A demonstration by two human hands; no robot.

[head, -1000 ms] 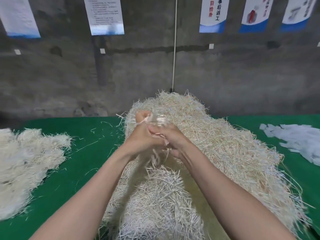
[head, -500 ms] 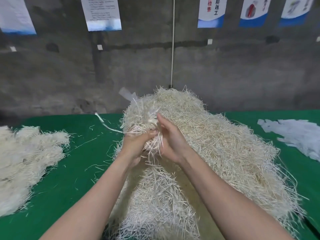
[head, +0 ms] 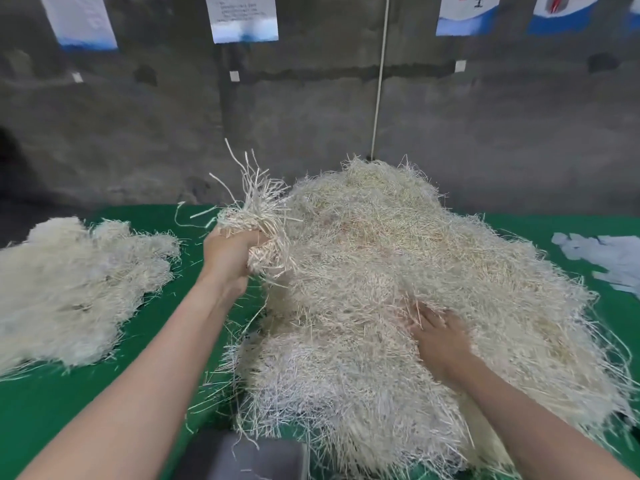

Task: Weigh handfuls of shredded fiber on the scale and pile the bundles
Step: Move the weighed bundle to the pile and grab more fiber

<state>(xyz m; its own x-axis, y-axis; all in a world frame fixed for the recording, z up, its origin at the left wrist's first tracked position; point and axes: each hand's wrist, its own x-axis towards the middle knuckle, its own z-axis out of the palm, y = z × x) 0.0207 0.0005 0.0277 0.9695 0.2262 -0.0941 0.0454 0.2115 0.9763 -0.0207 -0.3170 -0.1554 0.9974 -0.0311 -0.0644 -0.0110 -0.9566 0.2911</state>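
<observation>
The left hand (head: 230, 252) holds its fingers clamped on a handful of shredded fiber (head: 256, 216) beside the big fiber heap (head: 381, 258) at the middle of the green table (head: 52, 410), while the right hand (head: 440, 337) presses the heap's near side, fingers apart.

The heap of fiber (head: 381, 265) lies on the table (head: 166, 327) ahead of both hands. The right hand (head: 440, 337) rests on its near slope; the left hand (head: 228, 252) holds a handful (head: 254, 216) at its left edge, raised above the table. Left of the left hand, apart from the heap, lies a lower pile of bundles (head: 69, 289). Well to the right of the right hand lie paper sheets (head: 609, 258). A wall (head: 485, 133) stands behind everything.
</observation>
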